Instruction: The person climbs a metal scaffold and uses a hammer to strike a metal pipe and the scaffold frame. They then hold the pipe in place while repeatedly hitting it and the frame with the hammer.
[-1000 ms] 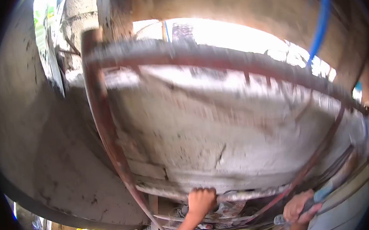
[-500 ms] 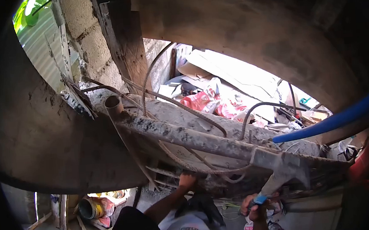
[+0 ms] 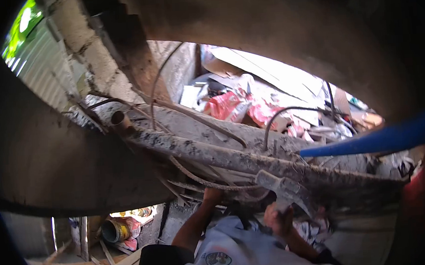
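The person's left hand (image 3: 212, 195) sat low in the middle of the frame. It was curled around a thin bent rod (image 3: 201, 181) that hung under a long dirty pipe (image 3: 234, 161). Its fingers were partly hidden, so how tight the hold was could not be told.

The right hand (image 3: 277, 219) was just to the right of it, a bit lower. It was wrapped around the handle of a hammer (image 3: 283, 189). The hammer head was up by the pipe, touching it or very near; the picture was too blurry to say which.

The pipe ran from the middle left of the frame down to the lower right. It was caked with gray cement. Wires and rods looped around it, and a concrete slab (image 3: 212, 127) lay behind it. A blue hose (image 3: 371, 141) reached in from the right edge. Red bags (image 3: 230, 106) and flat boards lay in the bright opening at the upper middle. A block wall (image 3: 89, 57) stood at the upper left, and a can (image 3: 113, 230) sat far down at the lower left.

The work looked to be in the middle. The hammer was already raised and the rod was already held. The pipe was still crusted with cement, and the rods were still tangled around it. Much seemed left to do.
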Demonstrator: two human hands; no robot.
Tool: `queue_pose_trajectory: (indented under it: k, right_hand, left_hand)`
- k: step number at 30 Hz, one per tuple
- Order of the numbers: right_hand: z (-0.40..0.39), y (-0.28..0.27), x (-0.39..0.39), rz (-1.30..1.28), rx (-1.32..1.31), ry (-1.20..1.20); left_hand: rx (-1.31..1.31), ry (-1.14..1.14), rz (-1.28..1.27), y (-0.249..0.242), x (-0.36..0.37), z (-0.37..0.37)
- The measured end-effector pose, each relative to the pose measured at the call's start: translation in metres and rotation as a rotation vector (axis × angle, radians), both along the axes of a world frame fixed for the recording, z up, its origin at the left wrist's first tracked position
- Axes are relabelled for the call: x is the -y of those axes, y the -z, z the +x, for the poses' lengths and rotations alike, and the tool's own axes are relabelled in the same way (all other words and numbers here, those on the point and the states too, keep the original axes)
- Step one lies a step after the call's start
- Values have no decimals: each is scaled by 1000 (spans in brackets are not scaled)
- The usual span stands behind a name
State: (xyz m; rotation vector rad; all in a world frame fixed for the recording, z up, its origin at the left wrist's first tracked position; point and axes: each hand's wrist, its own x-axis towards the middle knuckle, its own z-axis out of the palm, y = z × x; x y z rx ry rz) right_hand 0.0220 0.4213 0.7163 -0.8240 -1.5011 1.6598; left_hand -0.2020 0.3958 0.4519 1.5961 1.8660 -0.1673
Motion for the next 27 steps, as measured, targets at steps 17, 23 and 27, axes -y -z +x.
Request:
queue_pose_trajectory:
  k: [17,23,27]
  right_hand:
    - [-75,-87,-19,-135,139,-292]
    - [-116,-133,-41,-450,266,-408]
    - [-126,-149,-65,-837,131,-335]
  left_hand:
    - [-220,-385,1566,-331,80,-191]
    - [812,-590,1439,-344,-14,-251]
    - [1023,-629,1385,-332,-17,-253]
